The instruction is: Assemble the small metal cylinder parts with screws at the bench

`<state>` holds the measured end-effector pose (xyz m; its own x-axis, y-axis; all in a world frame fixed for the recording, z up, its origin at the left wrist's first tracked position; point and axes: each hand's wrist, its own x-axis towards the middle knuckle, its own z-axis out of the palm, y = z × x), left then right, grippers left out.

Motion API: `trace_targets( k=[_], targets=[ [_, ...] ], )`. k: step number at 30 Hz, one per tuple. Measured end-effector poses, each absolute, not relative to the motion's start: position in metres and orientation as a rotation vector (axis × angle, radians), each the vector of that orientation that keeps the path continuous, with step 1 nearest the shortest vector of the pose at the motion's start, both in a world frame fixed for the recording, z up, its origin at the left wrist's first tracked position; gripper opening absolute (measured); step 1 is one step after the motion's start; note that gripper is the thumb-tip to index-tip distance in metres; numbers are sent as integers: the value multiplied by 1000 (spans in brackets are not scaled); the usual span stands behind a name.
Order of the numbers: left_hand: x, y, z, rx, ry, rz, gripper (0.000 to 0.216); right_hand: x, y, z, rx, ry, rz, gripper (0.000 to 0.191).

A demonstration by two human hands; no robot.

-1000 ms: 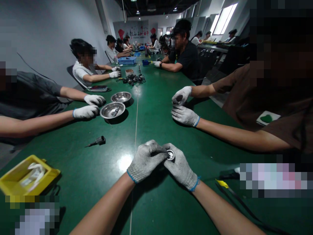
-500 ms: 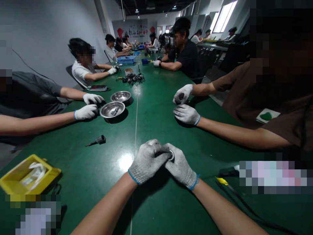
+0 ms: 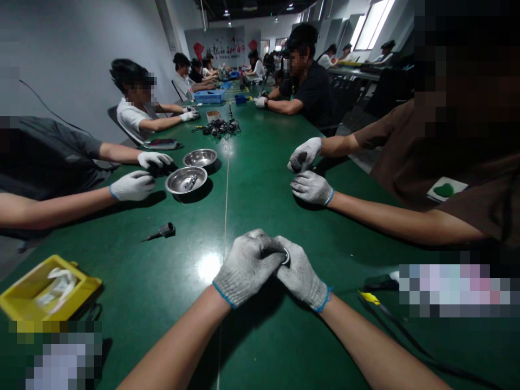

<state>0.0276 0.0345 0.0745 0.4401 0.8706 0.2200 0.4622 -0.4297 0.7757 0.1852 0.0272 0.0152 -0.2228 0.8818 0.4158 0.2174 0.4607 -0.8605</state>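
Both my hands wear grey-white knit gloves with blue cuffs and meet over the near middle of the table. Between them is a small round part with a shiny metal ring-shaped rim (image 3: 287,256); the rest of it is hidden by the gloves. My left hand (image 3: 247,266) is closed, its thumb and fingers pressed together at the rim. My right hand (image 3: 301,273) is curled around the part from the other side. Left of my hands, a dark tool-like piece with a thin pointed end (image 3: 163,231) lies apart on the table.
The green table (image 3: 260,336) stretches far ahead. Two steel bowls (image 3: 186,187) stand left of centre, the nearer holding metal pieces. A yellow bin (image 3: 24,303) sits at left, a black cable (image 3: 406,330) at right. Gloved co-workers' hands (image 3: 312,188) work on both sides.
My left fingers have shifted slightly over the metal rim, covering more of it. The left co-worker's nearer hand has drawn back leftward from the bowl.
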Motion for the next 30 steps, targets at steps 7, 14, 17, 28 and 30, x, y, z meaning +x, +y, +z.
trace_targets(
  k=[7,14,17,28,30],
  targets=[
    [35,31,77,1833,1287,885,5,185,27,15,-969,-1709,849,5],
    [21,54,39,1472,1266,974,14,188,26,15,-990,-1717,778,8],
    [10,64,21,1698,1392,1011,12,188,27,15,-1009,-1730,711,8],
    [7,61,17,2088,1413,838,17,188,30,15,-1042,-1702,646,5],
    [7,61,17,2105,1409,811,17,188,29,16,-1044,-1706,669,5]
  ],
)
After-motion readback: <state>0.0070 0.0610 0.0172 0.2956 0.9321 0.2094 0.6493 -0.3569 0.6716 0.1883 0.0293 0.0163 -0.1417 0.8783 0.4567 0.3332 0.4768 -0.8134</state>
